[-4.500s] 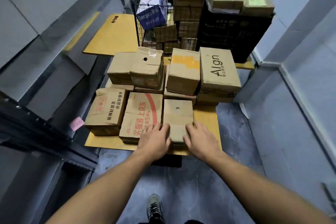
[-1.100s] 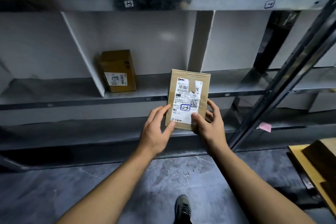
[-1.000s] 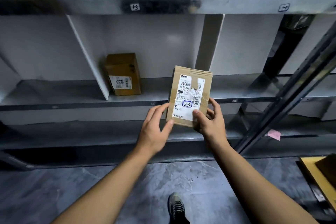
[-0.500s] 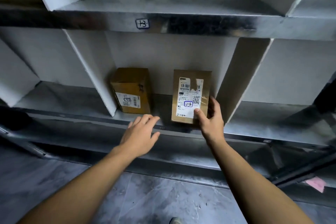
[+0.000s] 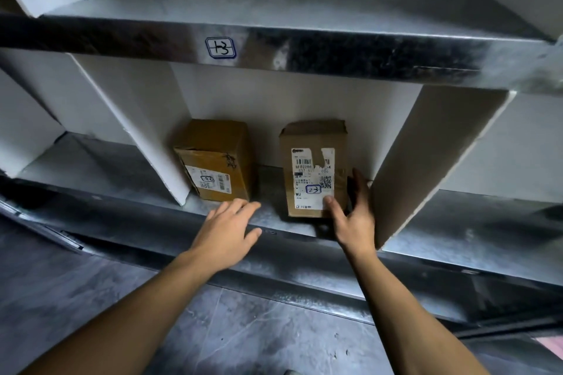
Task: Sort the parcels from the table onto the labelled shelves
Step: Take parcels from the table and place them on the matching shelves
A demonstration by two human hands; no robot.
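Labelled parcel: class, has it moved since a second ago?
Yes. The labelled parcel, then held before the shelf, now stands on it, right of the brown box.

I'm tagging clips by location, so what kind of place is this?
Most likely a parcel sorting or storage room: metal shelving split by white dividers, a handwritten bay number on the shelf edge, and cardboard parcels with shipping labels.

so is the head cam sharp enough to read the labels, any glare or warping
Head view: the parcel label's circled 23 reads clearly, the fine print is soft; glare streaks the metal shelf edge; wide-angle bowing bends the shelf lines; the right hand shadows the parcel's base.
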